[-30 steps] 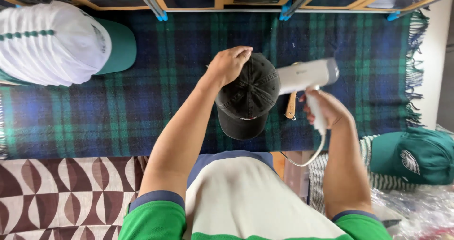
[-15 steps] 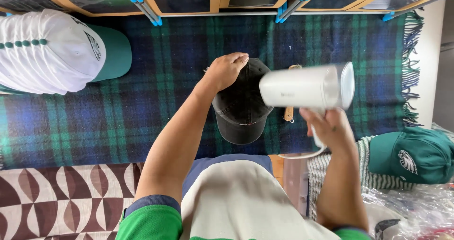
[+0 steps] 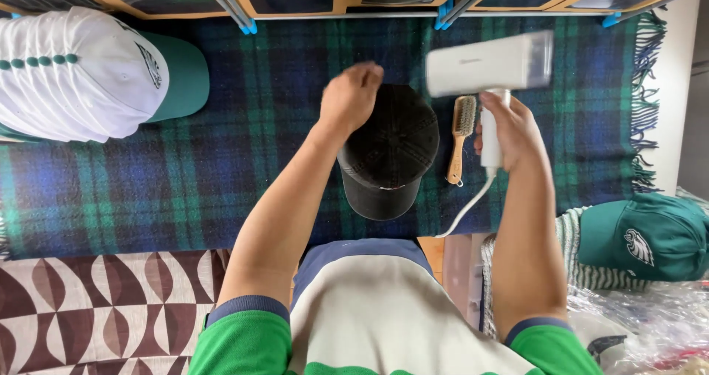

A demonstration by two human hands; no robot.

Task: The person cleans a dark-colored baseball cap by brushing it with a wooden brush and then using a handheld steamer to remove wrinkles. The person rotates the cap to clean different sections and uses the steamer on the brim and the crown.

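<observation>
Underneath, spread wide: plaid blanket (image 3: 185, 176), blue and green. Top left, a stack of white caps (image 3: 74, 72) with green brims; lower right, a green cap (image 3: 650, 235). Centre: black cap (image 3: 388, 150) on the blanket, brim toward the body, left hand (image 3: 351, 98) curled at its crown edge. Right hand (image 3: 509, 131) wrapped around white handheld steamer (image 3: 491, 65), raised beside it. Small wooden brush (image 3: 461, 135) lying untouched. Probably mid-treatment; other caps apparently waiting.
</observation>
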